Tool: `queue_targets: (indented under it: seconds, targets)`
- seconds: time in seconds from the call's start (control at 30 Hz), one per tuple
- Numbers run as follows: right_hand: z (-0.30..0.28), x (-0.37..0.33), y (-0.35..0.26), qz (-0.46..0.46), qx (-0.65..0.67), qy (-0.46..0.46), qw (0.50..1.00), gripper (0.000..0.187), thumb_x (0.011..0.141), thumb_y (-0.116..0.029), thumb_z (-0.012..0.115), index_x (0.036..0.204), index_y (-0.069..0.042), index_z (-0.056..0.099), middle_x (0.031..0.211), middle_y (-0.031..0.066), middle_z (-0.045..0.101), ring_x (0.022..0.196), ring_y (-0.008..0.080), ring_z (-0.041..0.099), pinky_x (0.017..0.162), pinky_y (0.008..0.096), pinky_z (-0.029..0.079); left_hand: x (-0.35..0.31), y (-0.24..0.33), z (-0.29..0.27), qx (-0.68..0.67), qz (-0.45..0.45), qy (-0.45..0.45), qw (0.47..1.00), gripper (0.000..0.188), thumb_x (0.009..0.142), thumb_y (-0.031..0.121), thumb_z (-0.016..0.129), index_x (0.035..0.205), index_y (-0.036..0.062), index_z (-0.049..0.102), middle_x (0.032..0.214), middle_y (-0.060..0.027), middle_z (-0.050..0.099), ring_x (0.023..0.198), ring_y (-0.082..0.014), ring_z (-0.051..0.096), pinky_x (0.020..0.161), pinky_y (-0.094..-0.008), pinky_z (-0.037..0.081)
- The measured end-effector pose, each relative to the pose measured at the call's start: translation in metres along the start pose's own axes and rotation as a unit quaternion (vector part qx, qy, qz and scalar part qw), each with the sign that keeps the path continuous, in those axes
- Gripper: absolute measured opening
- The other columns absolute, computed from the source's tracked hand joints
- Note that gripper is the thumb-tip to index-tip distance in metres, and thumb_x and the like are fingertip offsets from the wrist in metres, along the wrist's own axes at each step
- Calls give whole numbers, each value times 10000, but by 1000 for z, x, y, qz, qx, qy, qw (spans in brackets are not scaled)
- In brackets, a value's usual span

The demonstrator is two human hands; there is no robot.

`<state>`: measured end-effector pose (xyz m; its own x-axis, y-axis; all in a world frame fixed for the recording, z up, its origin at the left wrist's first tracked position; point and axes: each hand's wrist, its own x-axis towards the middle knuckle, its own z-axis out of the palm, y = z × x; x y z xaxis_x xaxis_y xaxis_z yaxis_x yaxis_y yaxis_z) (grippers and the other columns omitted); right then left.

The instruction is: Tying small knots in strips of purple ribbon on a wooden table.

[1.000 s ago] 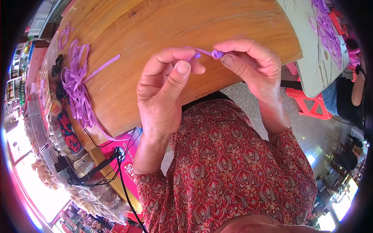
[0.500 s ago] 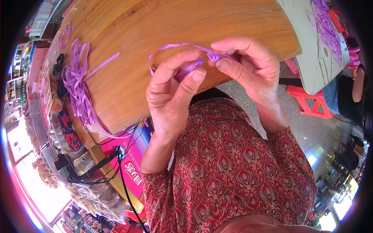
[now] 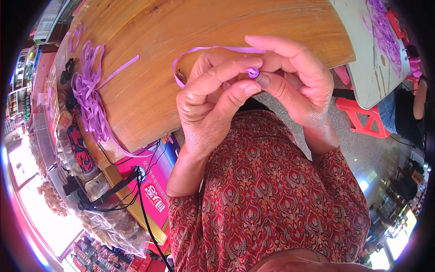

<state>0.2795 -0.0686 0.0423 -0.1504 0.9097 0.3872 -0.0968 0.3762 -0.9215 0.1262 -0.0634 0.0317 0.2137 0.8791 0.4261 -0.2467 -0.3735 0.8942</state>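
Note:
Over the near edge of the wooden table, my two hands meet around a small rolled knot of purple ribbon [image 3: 253, 72]. My left hand [image 3: 210, 97] has its index finger and thumb at the knot's left side. My right hand [image 3: 294, 81] pinches the knot from the right, thumb below and the other fingers curled behind. A loop of the same ribbon arcs behind my left fingers and back to the right hand. On the left of the table lies a tangled pile of purple ribbon [image 3: 90, 95], one cut end pointing toward the middle.
The wooden table [image 3: 149, 90] spreads ahead of me. A pale table [image 3: 374, 77] at right bears another purple ribbon heap [image 3: 385, 38]. Below it stands a red plastic stool [image 3: 362, 118], near a seated person. Black cables [image 3: 138, 181] and a pink box [image 3: 149, 190] are at lower left.
My left hand has moved right and up, closing the gap to the right hand. Its fingers now reach the knot, and the ribbon between the hands has been drawn in.

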Motion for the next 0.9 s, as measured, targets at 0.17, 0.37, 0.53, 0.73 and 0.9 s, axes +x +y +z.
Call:
queue_targets:
  seconds: [0.17, 0.37, 0.53, 0.73, 0.9]
  targets:
    - [1, 4, 0, -3, -35, -18, 999, 398, 830, -4, 605, 1217, -40, 524, 817, 38, 669, 808, 62, 603, 727, 202, 463, 0, -4, -4, -98, -47, 6, 994, 239, 762, -62, 652, 991, 3, 648, 930, -54, 572, 855, -116, 539, 777, -227, 479]
    - [3, 4, 3, 18, -39, -37, 998, 405, 839, -23, 591, 1236, -51, 516, 822, 26, 668, 824, 70, 607, 738, 208, 464, -4, -7, -6, -114, -63, 14, 991, 231, 770, -67, 641, 989, 5, 642, 949, -65, 581, 882, -125, 553, 792, -237, 483]
    - [6, 7, -2, 84, 113, -50, 989, 518, 851, -67, 595, 1327, -20, 397, 939, 68, 641, 897, 115, 587, 817, 239, 453, -4, -5, -4, -201, -106, 22, 974, 216, 786, -59, 627, 993, 3, 636, 955, -80, 602, 892, -136, 563, 796, -244, 481]
    - [6, 6, 3, 115, 157, -112, 975, 526, 875, -118, 578, 1337, 9, 360, 920, 68, 632, 724, 73, 529, 674, 195, 434, -10, -11, -1, -231, -81, 17, 970, 155, 830, -8, 601, 983, -5, 627, 933, -84, 611, 725, -113, 545, 663, -222, 460]
    - [26, -13, 18, 25, 184, -66, 980, 440, 889, -19, 523, 1309, 20, 398, 693, -15, 516, 659, 53, 481, 591, 179, 357, -22, -2, 7, -151, -28, 91, 984, 106, 869, 28, 561, 939, -25, 620, 833, -48, 540, 651, -92, 498, 588, -206, 410]
